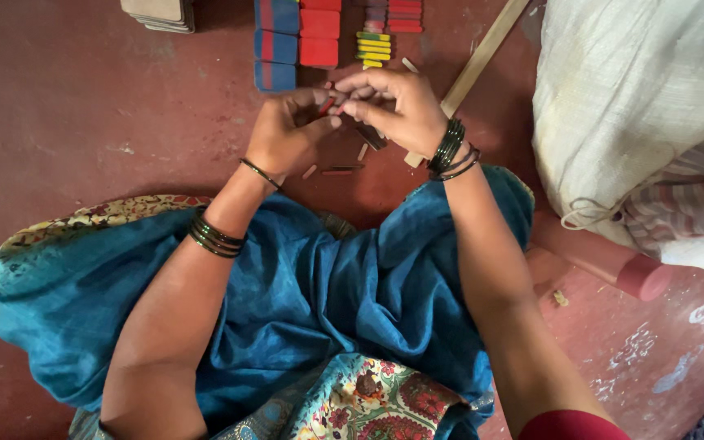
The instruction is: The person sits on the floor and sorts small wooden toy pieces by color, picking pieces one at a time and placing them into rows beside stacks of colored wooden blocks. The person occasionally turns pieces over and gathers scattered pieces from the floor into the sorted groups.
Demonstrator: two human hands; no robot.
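Two hands worked a small red stick above a dark red floor.

The floor spread widest, with a white woven sack slumped at the right and blue cloth draped over the lap. A long wooden slat lay slanted beside the sack. At the top sat blue blocks, red blocks and a stack of yellow-green sticks. The left hand and right hand met, fingertips pressed together, pinching the small red stick between them, just above loose sticks scattered on the floor.
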